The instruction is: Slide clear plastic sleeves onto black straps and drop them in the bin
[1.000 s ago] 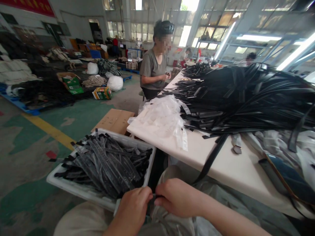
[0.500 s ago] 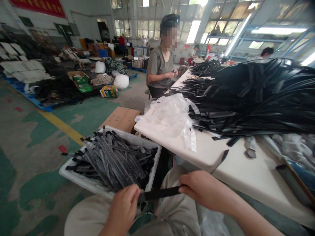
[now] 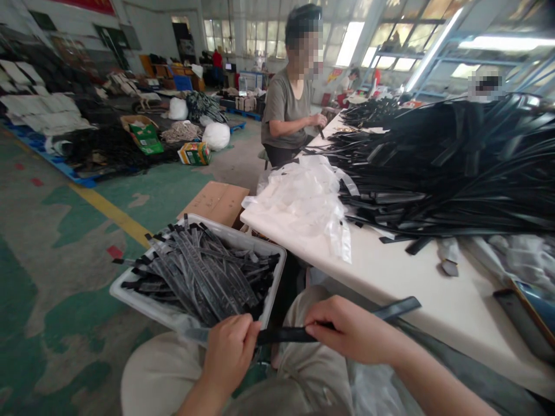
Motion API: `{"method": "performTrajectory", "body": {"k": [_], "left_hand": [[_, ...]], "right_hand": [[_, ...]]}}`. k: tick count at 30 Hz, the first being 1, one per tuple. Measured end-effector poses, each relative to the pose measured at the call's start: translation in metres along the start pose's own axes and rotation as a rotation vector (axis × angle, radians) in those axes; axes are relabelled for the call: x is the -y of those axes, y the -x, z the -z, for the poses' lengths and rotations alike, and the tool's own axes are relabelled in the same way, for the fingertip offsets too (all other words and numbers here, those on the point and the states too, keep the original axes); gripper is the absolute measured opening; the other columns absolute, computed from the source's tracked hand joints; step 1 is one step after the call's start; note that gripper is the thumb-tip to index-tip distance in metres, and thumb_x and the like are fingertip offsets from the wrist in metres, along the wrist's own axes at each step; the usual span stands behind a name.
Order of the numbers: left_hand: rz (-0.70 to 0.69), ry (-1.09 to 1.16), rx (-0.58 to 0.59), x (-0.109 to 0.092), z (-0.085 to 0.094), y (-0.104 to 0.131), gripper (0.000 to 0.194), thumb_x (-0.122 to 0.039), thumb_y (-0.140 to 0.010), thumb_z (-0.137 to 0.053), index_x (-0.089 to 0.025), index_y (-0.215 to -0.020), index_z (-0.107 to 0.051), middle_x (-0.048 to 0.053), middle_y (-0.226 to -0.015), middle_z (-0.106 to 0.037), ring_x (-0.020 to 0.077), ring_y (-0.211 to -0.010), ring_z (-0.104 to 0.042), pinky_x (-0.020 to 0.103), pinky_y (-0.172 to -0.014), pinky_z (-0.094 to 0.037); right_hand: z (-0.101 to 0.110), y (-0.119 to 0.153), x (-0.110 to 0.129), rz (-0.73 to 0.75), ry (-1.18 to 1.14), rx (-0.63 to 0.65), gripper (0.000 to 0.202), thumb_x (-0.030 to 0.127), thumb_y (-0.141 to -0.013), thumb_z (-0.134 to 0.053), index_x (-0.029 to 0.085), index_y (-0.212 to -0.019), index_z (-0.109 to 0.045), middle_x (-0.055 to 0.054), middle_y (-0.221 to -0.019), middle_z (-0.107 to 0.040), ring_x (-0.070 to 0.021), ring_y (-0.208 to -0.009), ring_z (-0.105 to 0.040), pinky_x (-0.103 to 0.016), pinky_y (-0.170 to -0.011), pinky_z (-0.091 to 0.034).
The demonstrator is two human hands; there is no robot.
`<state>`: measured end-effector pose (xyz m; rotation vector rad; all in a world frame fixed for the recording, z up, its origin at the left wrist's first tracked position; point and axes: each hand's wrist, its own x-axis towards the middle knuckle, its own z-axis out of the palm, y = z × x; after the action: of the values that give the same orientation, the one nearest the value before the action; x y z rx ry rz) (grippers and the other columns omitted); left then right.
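Observation:
A flat black strap [image 3: 284, 335] is stretched between my two hands above my lap. My left hand [image 3: 232, 346] has its fingers closed around it, and a clear plastic sleeve [image 3: 195, 333] sticks out on that hand's far side. Thumb and fingers of my right hand [image 3: 347, 329] pinch the strap, whose other end juts out to the right near the table edge. Just beyond my left hand is a white bin [image 3: 281, 274] heaped with black strips in clear sleeves [image 3: 195, 271].
On the white table [image 3: 299, 251] lie clear plastic sleeves [image 3: 299, 199] and a big heap of black straps [image 3: 433, 179]. A phone-like dark object [image 3: 520, 320] rests near its right edge. A co-worker [image 3: 288, 110] handles a strip. Behind the bin stands a cardboard box [image 3: 214, 202].
The clear sleeve now extends left of my left hand, and the strap's right end has swung lower and straighter. The co-worker's hands have lifted with a dark strip.

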<state>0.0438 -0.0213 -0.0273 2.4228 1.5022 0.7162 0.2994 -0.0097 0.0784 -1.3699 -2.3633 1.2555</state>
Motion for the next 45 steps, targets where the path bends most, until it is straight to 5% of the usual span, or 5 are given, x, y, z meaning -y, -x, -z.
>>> {"method": "performTrajectory", "body": {"k": [11, 18, 35, 41, 45], "left_hand": [[0.021, 0.119, -0.079, 0.011, 0.017, 0.0, 0.05, -0.039, -0.103, -0.03, -0.022, -0.059, -0.043, -0.004, -0.051, -0.05, 0.0115, -0.049, -0.055, 0.023, -0.052, -0.035], [0.016, 0.076, 0.007, 0.0, 0.021, -0.024, 0.05, -0.04, -0.103, -0.026, -0.021, -0.065, -0.053, 0.0, -0.059, -0.061, 0.0147, -0.059, -0.061, 0.026, -0.058, -0.038], [0.259, 0.318, 0.087, 0.041, 0.037, -0.048, 0.047, -0.05, -0.096, -0.038, -0.022, -0.058, -0.046, 0.0, -0.054, -0.05, 0.0194, -0.056, -0.051, 0.031, -0.06, -0.029], [0.255, 0.781, 0.03, 0.073, 0.044, -0.033, 0.083, -0.075, -0.087, 0.0, -0.019, -0.118, -0.053, 0.013, -0.108, -0.069, 0.0271, -0.1, -0.067, 0.038, -0.087, -0.051], [0.325, 0.936, 0.075, 0.104, 0.014, -0.008, 0.105, -0.079, -0.06, -0.069, -0.023, -0.143, -0.038, 0.017, -0.15, -0.046, 0.0355, -0.141, -0.039, 0.048, -0.118, -0.028]], "right_hand": [[-0.008, -0.01, 0.005, 0.053, -0.329, 0.023, 0.018, 0.016, -0.089, -0.05, 0.017, -0.074, -0.059, 0.006, -0.061, -0.042, -0.0092, -0.055, -0.037, -0.022, -0.051, -0.027], [-0.033, -0.066, 0.015, 0.196, -0.269, -0.023, 0.018, 0.016, -0.087, -0.056, 0.017, -0.07, -0.051, 0.006, -0.062, -0.044, -0.0098, -0.059, -0.042, -0.021, -0.055, -0.031], [-0.004, -0.103, -0.001, 0.112, -0.143, 0.068, 0.017, 0.023, -0.089, -0.059, 0.017, -0.073, -0.059, 0.005, -0.056, -0.057, -0.0095, -0.052, -0.049, -0.02, -0.053, -0.036], [-0.012, -0.098, -0.009, 0.113, -0.392, 0.076, 0.024, 0.036, -0.089, -0.059, 0.017, -0.075, -0.057, 0.006, -0.053, -0.053, -0.0084, -0.047, -0.043, -0.02, -0.049, -0.033], [-0.018, -0.097, -0.017, 0.102, -0.544, 0.113, 0.039, 0.054, -0.086, -0.061, 0.017, -0.076, -0.055, 0.006, -0.052, -0.051, -0.0076, -0.044, -0.04, -0.021, -0.046, -0.032]]}}
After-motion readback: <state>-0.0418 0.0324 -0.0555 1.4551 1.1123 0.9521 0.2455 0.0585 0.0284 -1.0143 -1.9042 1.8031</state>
